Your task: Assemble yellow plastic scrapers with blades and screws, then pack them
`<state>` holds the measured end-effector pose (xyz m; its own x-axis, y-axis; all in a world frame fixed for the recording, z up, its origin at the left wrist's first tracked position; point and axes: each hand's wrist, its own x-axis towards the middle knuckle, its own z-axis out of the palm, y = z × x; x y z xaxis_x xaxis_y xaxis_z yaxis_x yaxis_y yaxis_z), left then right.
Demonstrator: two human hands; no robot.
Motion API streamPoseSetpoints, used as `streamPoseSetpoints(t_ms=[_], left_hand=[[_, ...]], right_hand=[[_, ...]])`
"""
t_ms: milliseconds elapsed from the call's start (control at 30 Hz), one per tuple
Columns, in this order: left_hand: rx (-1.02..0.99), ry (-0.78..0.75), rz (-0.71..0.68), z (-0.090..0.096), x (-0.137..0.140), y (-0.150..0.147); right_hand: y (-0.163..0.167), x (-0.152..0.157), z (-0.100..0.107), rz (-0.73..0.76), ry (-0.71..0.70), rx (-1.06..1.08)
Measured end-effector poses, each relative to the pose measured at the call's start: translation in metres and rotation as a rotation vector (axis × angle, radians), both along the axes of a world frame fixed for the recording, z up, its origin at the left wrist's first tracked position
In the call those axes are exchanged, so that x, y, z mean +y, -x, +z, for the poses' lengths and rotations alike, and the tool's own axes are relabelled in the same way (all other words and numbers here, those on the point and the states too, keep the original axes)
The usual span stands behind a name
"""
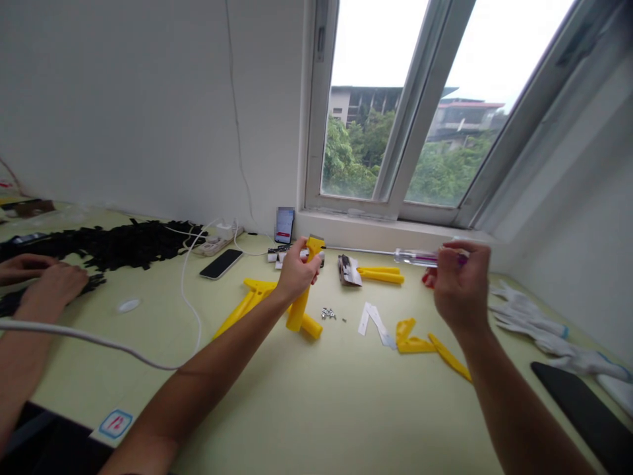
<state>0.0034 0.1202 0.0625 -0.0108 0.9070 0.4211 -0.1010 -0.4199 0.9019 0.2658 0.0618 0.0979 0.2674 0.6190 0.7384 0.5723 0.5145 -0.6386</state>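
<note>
My left hand (295, 272) is closed round a yellow scraper (299, 310), its head with a dark blade edge pointing up. In my right hand (459, 280) is a screwdriver (413, 257) with a clear handle, gripped in a fist. Its long shaft runs level to the left, the tip at or close by the scraper's head; contact is hard to tell. Under my left hand lie more yellow scrapers (254, 290). Several small screws (328, 313) sit in a pile on the table, right of the held scraper.
White strips (376, 323) and yellow plastic pieces (413, 340) lie on the table (336, 409). Behind are yellow handles (383, 274) beside a small packet (349, 270), and phones (221, 264). White gloves (548, 330) lie right. A co-worker's hands (54, 284) are near black pieces (138, 241); a white cable (184, 290) crosses left.
</note>
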Motion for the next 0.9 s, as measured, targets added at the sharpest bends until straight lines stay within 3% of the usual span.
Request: streamPoseSetpoints(t_ms=[100, 233, 367, 500, 633, 767, 900], left_hand=[[0.002, 0.012, 0.014, -0.0019, 0.0012, -0.0002], [-0.014, -0.001, 0.018, -0.0003, 0.0026, 0.0009], [-0.019, 0.02, 0.032, 0.0003, 0.0034, 0.002], [0.003, 0.029, 0.026, -0.0015, 0.0042, 0.0021], [0.007, 0.019, 0.042, -0.0024, 0.0058, 0.0028], [0.004, 0.011, 0.032, -0.0029, 0.007, 0.0041], [0.02, 0.01, 0.072, -0.0018, 0.0073, 0.0047]], right_hand=[[-0.0072, 0.0016, 0.0023, 0.136, 0.058, -0.052], [-0.0108, -0.0009, 0.0069, -0.033, 0.084, -0.088], [-0.0076, -0.0032, 0.0069, 0.2, 0.032, -0.123], [-0.0058, -0.0036, 0.0057, 0.006, 0.044, -0.135], [-0.0074, -0.0024, 0.0066, 0.175, 0.015, -0.171], [-0.0075, -0.0021, 0.0063, 0.021, 0.044, -0.219], [-0.0087, -0.0014, 0.0072, 0.164, 0.067, -0.258]])
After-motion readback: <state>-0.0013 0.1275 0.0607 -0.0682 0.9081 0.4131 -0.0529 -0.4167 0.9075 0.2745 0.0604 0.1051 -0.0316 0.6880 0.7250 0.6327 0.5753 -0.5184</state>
